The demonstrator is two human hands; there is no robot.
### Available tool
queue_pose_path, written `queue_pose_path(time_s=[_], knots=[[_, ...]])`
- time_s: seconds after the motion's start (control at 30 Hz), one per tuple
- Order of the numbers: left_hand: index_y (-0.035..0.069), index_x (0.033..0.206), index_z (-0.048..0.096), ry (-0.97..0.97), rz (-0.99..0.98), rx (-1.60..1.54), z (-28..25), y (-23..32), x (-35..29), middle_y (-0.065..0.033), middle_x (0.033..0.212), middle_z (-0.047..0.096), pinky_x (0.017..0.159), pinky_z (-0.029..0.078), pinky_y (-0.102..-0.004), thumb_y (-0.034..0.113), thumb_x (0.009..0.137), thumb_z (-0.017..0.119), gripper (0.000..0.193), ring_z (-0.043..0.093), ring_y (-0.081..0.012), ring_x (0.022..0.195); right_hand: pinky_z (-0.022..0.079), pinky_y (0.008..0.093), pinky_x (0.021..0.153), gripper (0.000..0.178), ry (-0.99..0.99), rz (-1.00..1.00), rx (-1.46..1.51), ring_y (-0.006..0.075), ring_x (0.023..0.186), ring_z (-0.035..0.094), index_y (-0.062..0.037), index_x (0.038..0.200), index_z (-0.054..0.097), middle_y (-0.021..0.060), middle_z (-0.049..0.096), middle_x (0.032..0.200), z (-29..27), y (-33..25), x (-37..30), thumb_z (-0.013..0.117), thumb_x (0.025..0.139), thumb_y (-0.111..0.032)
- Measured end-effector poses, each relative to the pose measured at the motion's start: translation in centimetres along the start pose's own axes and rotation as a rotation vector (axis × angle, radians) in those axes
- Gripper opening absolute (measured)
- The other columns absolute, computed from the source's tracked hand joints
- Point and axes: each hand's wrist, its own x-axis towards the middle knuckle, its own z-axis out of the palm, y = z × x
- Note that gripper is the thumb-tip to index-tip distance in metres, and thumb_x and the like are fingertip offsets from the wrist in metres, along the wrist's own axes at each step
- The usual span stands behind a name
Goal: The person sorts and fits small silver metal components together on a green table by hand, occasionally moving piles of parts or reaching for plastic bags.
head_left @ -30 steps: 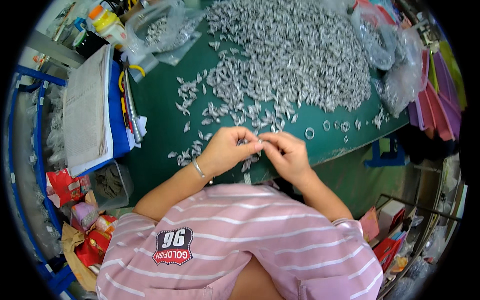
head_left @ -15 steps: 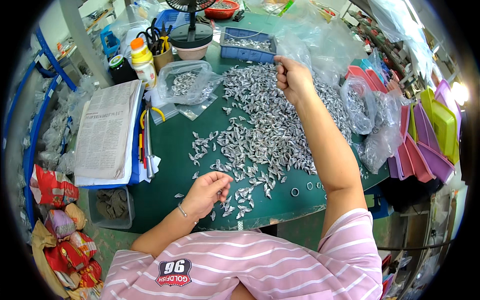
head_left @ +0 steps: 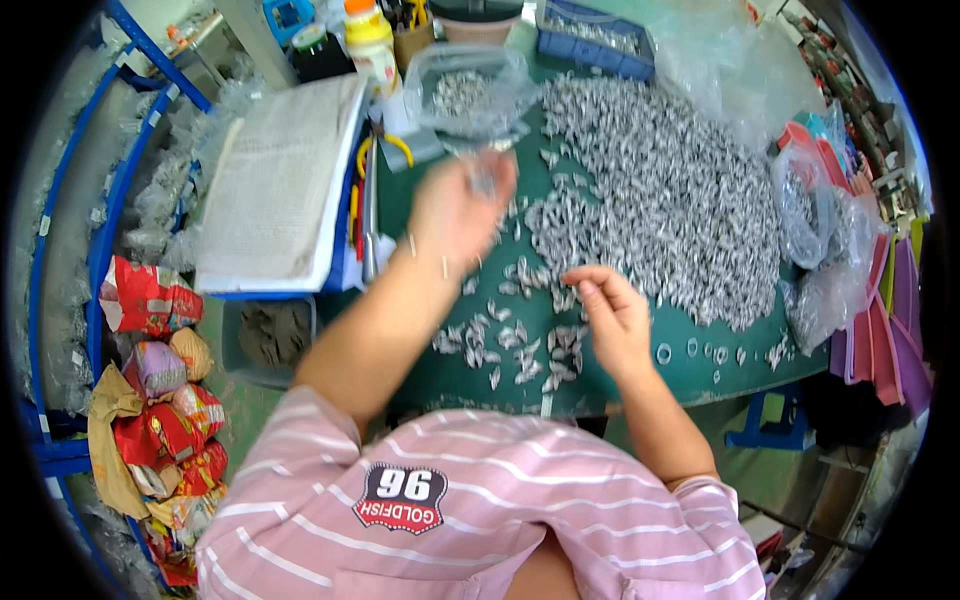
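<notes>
Many small silver leaf-shaped metal pieces (head_left: 660,190) are heaped on the green table (head_left: 400,215), with smaller loose groups (head_left: 515,335) near its front edge. My left hand (head_left: 460,215), smeared by motion, is raised just in front of a clear plastic bag (head_left: 470,90) that has more pieces in it. A silvery patch shows in its palm, apparently a few of the pieces. Over the heap's near edge hovers my right hand (head_left: 615,320). Its thumb and index finger are slightly apart and I see nothing between them; the other fingers are partly hidden.
Newspaper (head_left: 285,170) covers a stack at the left, beside yellow-handled pliers (head_left: 370,150). Bottles (head_left: 370,45) and a blue tray (head_left: 597,42) stand at the back. Filled plastic bags (head_left: 825,250) lie at the right, several metal rings (head_left: 664,353) near the front edge.
My left hand has gone from the front edge up toward the clear bag. My right hand has come back from the blue tray to the near edge of the heap. The view has shifted.
</notes>
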Motion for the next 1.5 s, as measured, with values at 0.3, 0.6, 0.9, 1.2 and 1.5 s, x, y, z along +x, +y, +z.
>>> queue_pose_path(time_s=[0.3, 0.6, 0.9, 1.2, 1.5], knots=[[-0.003, 0.122, 0.053, 0.014, 0.133, 0.77, 1.6, 2.7, 1.6, -0.0137, 0.115, 0.061, 0.088, 0.049, -0.0324, 0.023, 0.096, 0.055, 0.037, 0.059, -0.0174, 0.1, 0.048, 0.0365, 0.089, 0.016, -0.029, -0.263, -0.433, 0.0302, 0.099, 0.063, 0.0017, 0.099, 0.066, 0.0146, 0.066, 0.104, -1.1, 0.6, -4.4, 0.062, 0.084, 0.003], [0.003, 0.092, 0.071, -0.071, 0.448, 2.026, -3.6, -0.6, -8.3, -0.003, 0.079, 0.062, 0.06, 0.046, -0.0248, 0.008, 0.081, 0.071, 0.012, 0.056, -0.0118, 0.063, 0.045, 0.0373, 0.07, 0.016, -0.151, -0.589, -0.676, 0.0279, 0.079, 0.06, -0.0048, 0.092, 0.065, 0.0082, 0.064, 0.087, 1.7, 1.8, 0.8, 0.066, 0.077, -0.001], [0.007, 0.083, 0.062, -0.257, 0.729, 2.286, -4.8, -4.3, -6.9, -0.0097, 0.083, 0.058, 0.08, 0.045, -0.0412, 0.011, 0.076, 0.07, 0.011, 0.058, -0.0303, 0.084, 0.053, 0.0351, 0.077, 0.018, -0.094, -0.219, -0.399, 0.0316, 0.085, 0.066, -0.0015, 0.099, 0.065, 0.0146, 0.068, 0.093, 1.1, 3.0, 3.4, 0.061, 0.082, 0.004], [-0.001, 0.096, 0.059, 0.083, 0.18, 0.999, -2.1, -0.9, -8.6, -0.0061, 0.08, 0.06, 0.06, 0.048, -0.0215, -0.003, 0.085, 0.049, 0.016, 0.061, -0.0123, 0.07, 0.051, 0.0384, 0.078, 0.019, -0.128, -0.283, -0.428, 0.032, 0.087, 0.063, -0.0027, 0.096, 0.067, 0.0144, 0.067, 0.093, 1.1, 2.8, 2.4, 0.063, 0.078, 0.004], [0.002, 0.094, 0.067, 0.001, 0.587, 1.961, -5.1, 0.4, -8.3, -0.0049, 0.082, 0.056, 0.066, 0.048, -0.0268, 0.006, 0.081, 0.068, 0.014, 0.057, -0.016, 0.072, 0.053, 0.0377, 0.071, 0.01, -0.228, -0.162, 0.253, 0.0211, 0.067, 0.058, -0.0047, 0.079, 0.062, 0.0058, 0.062, 0.075, 2.2, -1.1, 2.5, 0.06, 0.088, -0.005]])
